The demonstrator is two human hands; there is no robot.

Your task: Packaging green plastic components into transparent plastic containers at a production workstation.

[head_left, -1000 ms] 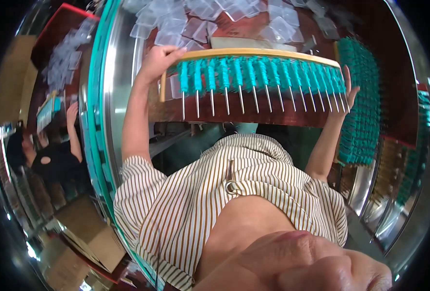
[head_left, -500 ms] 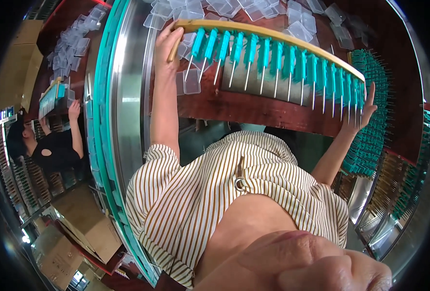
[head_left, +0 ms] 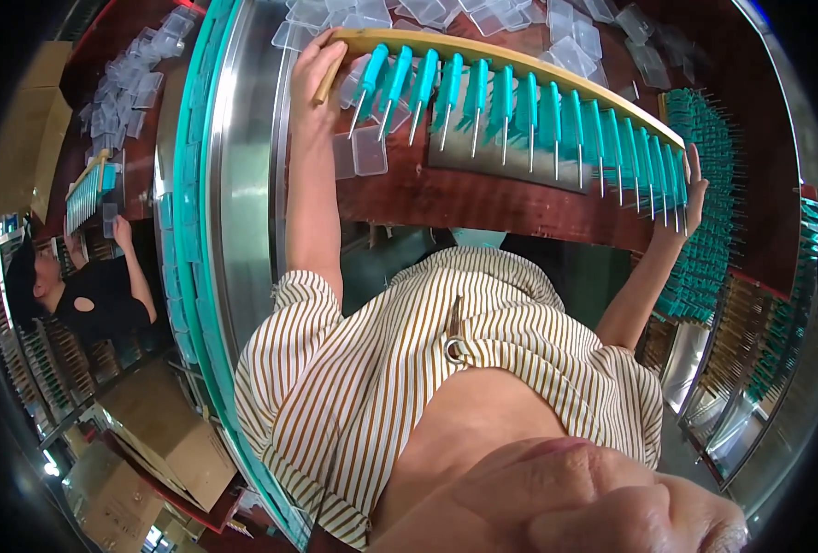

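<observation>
A long wooden strip (head_left: pixel 529 66) carries a row of teal plastic pieces (head_left: pixel 476 88), each with a thin metal pin sticking out toward me. My left hand (head_left: pixel 315 81) is closed around its left end, beside a short wooden crosspiece. At the other end my right hand (head_left: pixel 694 198) grips the strip, its fingers partly hidden behind the last pieces and one finger pointing up. The strip is held tilted above a dark red table (head_left: pixel 409 198). Under it lies a dark flat plate (head_left: pixel 519 170), and clear plastic lids or trays (head_left: pixel 370 150) lie near my left wrist.
More clear plastic pieces (head_left: pixel 570 55) are scattered along the far side. Teal racks with pins (head_left: pixel 704 240) are stacked at right. On the left runs a metal rail (head_left: pixel 252 184) with a teal edge (head_left: pixel 192 184). Beyond it a person (head_left: pixel 105 300) handles a similar rack (head_left: pixel 86 194).
The right end of the strip has shifted slightly left with my right hand. My left hand barely moves. The other person's raised hand has come down a little.
</observation>
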